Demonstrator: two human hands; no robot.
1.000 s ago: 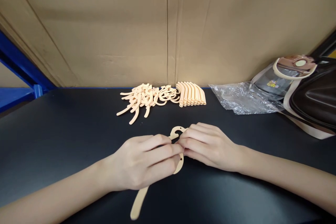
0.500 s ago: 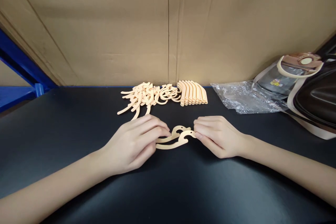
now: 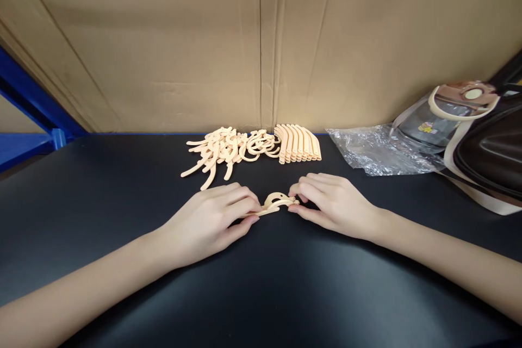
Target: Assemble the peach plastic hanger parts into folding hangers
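Note:
Two curved beige pieces [image 3: 274,199] with hooked heads and small holes lie partly one over the other between my hands, low over the black table [image 3: 261,283]. My left hand [image 3: 214,223] pinches their left ends, which its fingers hide. At the right, the thumb and fingers of my right hand [image 3: 336,204] close on the head ends. The nearer piece is tilted, showing its narrow edge. Behind my left hand lies a loose pile of similar curved beige pieces [image 3: 220,147].
Round beige pieces [image 3: 259,144] sit beside the pile, then neatly lined-up curved strips [image 3: 297,142]. Farther right are a crumpled clear plastic bag [image 3: 375,149], a bottle [image 3: 444,114] and a dark brown bag [image 3: 493,147]. Cardboard [image 3: 163,43] stands behind; a blue frame [image 3: 32,98] is at the left.
The two held pieces have come together, and the nearer one has turned from flat to tilted on its edge. My right hand has shifted slightly left and up.

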